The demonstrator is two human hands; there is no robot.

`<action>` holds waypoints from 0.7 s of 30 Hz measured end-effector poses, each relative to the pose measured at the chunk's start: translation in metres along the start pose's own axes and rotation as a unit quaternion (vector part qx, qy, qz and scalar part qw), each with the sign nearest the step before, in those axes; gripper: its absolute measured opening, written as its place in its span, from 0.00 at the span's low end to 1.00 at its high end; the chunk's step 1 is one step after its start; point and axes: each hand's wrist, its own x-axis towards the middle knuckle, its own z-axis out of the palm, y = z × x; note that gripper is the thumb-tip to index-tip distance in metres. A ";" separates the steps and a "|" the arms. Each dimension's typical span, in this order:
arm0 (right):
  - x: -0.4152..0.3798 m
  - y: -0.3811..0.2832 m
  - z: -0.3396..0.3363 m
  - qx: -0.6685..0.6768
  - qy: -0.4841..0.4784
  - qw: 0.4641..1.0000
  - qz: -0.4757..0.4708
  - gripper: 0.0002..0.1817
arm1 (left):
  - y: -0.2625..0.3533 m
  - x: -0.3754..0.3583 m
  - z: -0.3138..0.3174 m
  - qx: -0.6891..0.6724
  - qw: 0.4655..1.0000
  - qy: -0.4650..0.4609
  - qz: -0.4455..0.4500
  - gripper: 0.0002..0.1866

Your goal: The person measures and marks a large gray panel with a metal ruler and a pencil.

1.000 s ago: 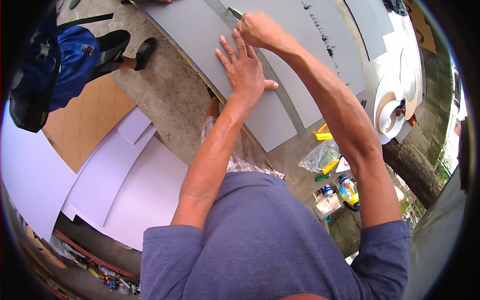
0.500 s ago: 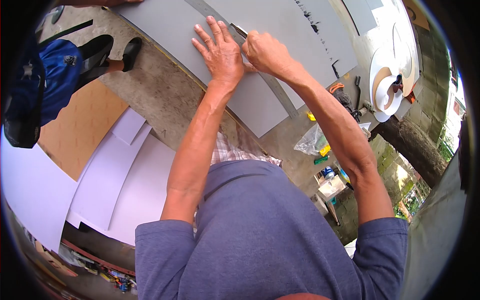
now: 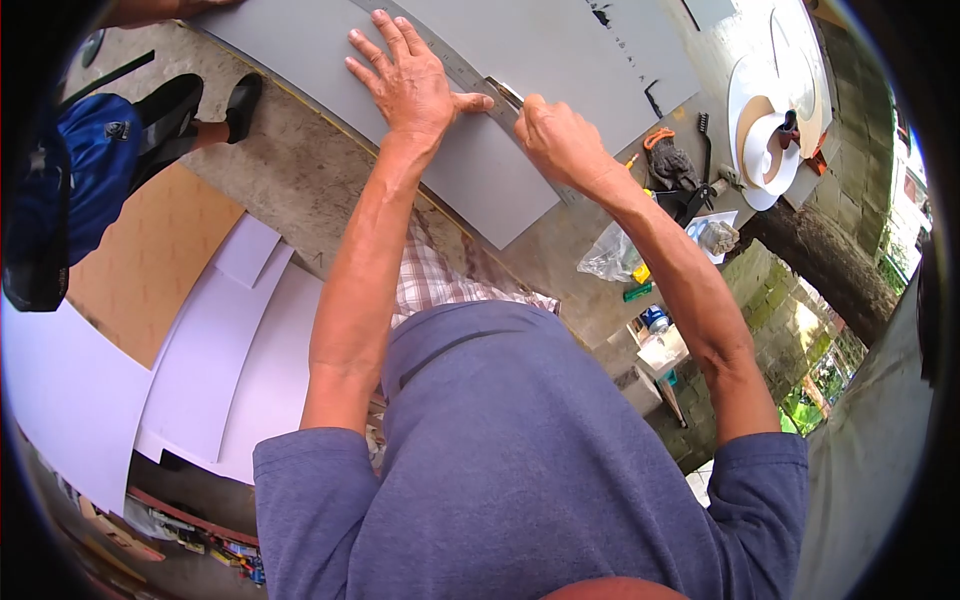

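My left hand lies flat with fingers spread on a grey sheet, its thumb stretched out onto a long metal ruler. The ruler runs slantwise across the grey material. My right hand is closed around a utility knife, whose tip points up and left at the ruler's edge. Most of the knife's handle is hidden in my fist. Beyond the ruler, the grey surface continues, with black marks on it.
On the right are a work glove, a black brush, a clear plastic bag and a white roll. White sheets lean at the lower left. Another person stands at the upper left, beyond the table edge.
My right hand has slid with the knife along the ruler toward its near right end, away from my left hand. My left thumb now shows fully. The view has shifted slightly.
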 end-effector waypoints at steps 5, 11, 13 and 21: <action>0.003 0.008 0.005 -0.012 0.016 1.000 -0.020 0.18 | 0.010 -0.016 -0.001 -0.010 0.998 0.055 0.020 0.76; 0.011 0.006 -0.003 -0.014 -0.001 0.999 -0.031 0.18 | 0.024 -0.037 0.014 0.046 0.998 0.011 0.052 0.67; 0.017 0.008 -0.006 -0.026 -0.034 0.998 -0.040 0.18 | 0.030 -0.044 0.008 0.021 0.999 -0.027 0.027 0.70; 0.002 0.010 0.008 -0.009 0.021 0.999 -0.049 0.18 | 0.052 -0.049 -0.008 -0.021 0.997 -0.062 -0.031 0.69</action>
